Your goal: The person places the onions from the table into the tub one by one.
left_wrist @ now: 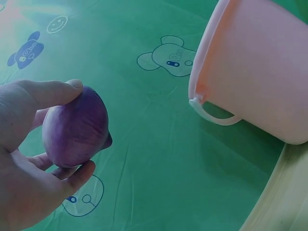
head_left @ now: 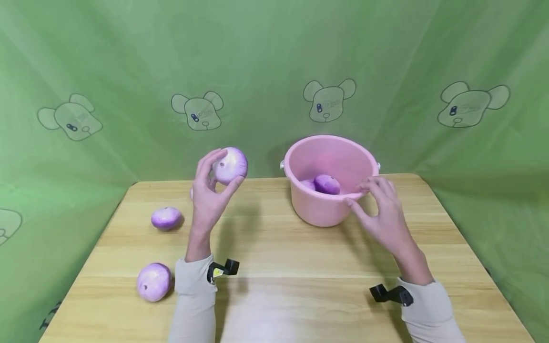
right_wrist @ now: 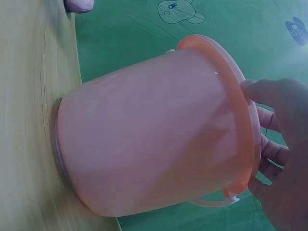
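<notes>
My left hand (head_left: 208, 200) holds a purple onion (head_left: 231, 166) in the air above the back edge of the table, left of the pink bucket (head_left: 319, 212). In the left wrist view, thumb and fingers wrap the onion's sides, and its pointed tip faces away from the palm. My right hand (head_left: 386, 216) pinches the bucket's rim at its right front, thumb outside and fingers over the inner side; the right wrist view shows this grip too. Inside the upright bucket lie a dark purple onion (head_left: 327, 184) and a paler onion (head_left: 307, 184), partly hidden by the rim.
On the left of the wooden table (head_left: 291, 295) lie one onion (head_left: 166, 218) and, closer to me, another onion (head_left: 154, 282). A further onion (head_left: 191, 193) is mostly hidden behind my left hand. Green cloth (head_left: 266, 57) hangs around the table. The bucket's pale handle (left_wrist: 211, 118) hangs down.
</notes>
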Motion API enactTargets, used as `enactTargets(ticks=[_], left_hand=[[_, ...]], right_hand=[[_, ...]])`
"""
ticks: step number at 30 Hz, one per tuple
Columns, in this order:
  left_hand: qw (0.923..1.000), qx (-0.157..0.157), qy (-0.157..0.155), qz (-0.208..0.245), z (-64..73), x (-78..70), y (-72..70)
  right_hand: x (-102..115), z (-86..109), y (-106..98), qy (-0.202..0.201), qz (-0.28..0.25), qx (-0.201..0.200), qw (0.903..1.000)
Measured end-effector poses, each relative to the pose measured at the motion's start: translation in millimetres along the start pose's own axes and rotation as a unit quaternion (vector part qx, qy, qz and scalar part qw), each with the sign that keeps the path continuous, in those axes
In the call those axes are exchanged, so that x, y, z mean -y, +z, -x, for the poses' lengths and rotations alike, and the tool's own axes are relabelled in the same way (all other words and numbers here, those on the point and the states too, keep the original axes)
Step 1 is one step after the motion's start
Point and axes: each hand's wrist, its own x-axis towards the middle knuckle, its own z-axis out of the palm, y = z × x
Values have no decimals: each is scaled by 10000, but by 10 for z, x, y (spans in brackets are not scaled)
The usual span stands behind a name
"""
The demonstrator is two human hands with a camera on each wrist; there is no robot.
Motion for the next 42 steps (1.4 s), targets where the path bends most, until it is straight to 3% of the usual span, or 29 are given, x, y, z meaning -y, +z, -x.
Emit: enactTargets(ticks=[5, 13, 22, 33, 42], left_hand=[[9998, -52, 156, 115, -17, 203, 18], [9994, 1, 213, 286, 14, 42, 127], [9983, 123, 344, 448, -7, 215, 209], [9991, 152, 220, 335, 25, 203, 352], [9990, 208, 250, 318, 94, 194, 389]], right_hand=[[13, -3, -4, 3, -25, 13, 10000], [39, -17, -9, 75, -6, 85, 9999], [14, -11, -32, 43, 9, 15, 10000], [0, 40, -51, 74, 30, -7, 10000], [14, 30, -43, 47, 7, 58, 10000]])
